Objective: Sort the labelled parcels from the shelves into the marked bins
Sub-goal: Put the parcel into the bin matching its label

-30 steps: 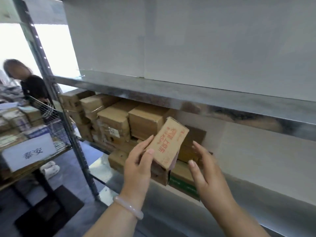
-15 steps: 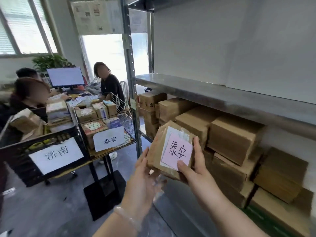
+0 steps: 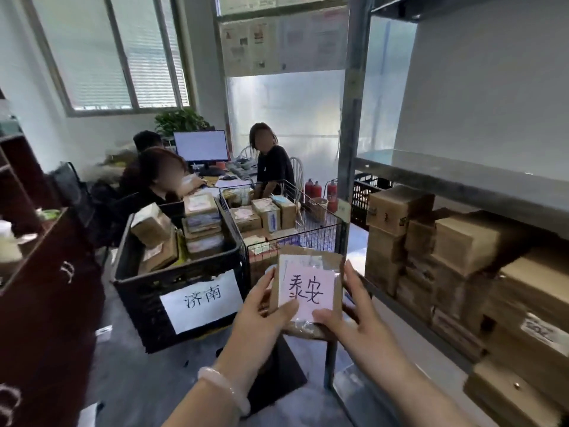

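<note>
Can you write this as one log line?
parcel marked 泰安 | left hand holds it | right hand holds it | black bin marked 济南 | not yet binned

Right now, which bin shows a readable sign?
The black crate on the left: white sign reading 济南. The front of the wire basket is hidden behind the parcel.

Grey metal shelf rack [image 3: 462, 184], brown cardboard parcels [image 3: 468, 241] stacked in rows on its lower shelf
</note>
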`<state>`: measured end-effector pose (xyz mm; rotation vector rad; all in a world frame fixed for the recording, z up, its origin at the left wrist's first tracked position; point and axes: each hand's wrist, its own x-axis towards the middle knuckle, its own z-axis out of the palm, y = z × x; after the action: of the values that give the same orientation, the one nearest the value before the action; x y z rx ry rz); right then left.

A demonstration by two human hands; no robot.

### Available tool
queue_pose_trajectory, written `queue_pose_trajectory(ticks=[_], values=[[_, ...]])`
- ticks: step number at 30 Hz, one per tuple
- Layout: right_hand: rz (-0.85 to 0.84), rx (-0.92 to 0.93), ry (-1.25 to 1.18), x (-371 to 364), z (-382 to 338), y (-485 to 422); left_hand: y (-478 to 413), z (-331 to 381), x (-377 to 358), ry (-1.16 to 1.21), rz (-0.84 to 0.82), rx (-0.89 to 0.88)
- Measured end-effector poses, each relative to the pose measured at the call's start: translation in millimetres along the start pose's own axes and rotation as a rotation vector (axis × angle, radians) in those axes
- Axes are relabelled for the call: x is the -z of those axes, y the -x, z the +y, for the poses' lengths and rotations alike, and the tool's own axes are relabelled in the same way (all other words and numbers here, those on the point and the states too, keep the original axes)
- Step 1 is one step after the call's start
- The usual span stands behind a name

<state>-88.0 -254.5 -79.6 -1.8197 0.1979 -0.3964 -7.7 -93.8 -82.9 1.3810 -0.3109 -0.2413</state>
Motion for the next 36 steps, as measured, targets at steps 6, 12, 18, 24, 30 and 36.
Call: queue_pose_trajectory(ticks=[6,12,18,24,30,36], values=[[-0.021,-0.005,0.079,-31,12,-56,-63,-6,45,0.115,0.042,0.094],[0.033,0.035,0.074,-40,28,-136,-150,-15,53,0.189,0.077,0.165],[0.004,0.097,0.033,-35,40,-244,-267,-11,48,0.214,0.146,0.152],[-0.086,0.169,0.219,-19,48,-351,-377,-14,47,0.190,0.316,0.193],[-0.114,0.182,0.356,-18,68,-423,-462,-36,57,0.099,0.441,0.273],[-0.158,0.136,0.411,-26,84,-469,-543,-58,81,-0.014,0.509,0.241]])
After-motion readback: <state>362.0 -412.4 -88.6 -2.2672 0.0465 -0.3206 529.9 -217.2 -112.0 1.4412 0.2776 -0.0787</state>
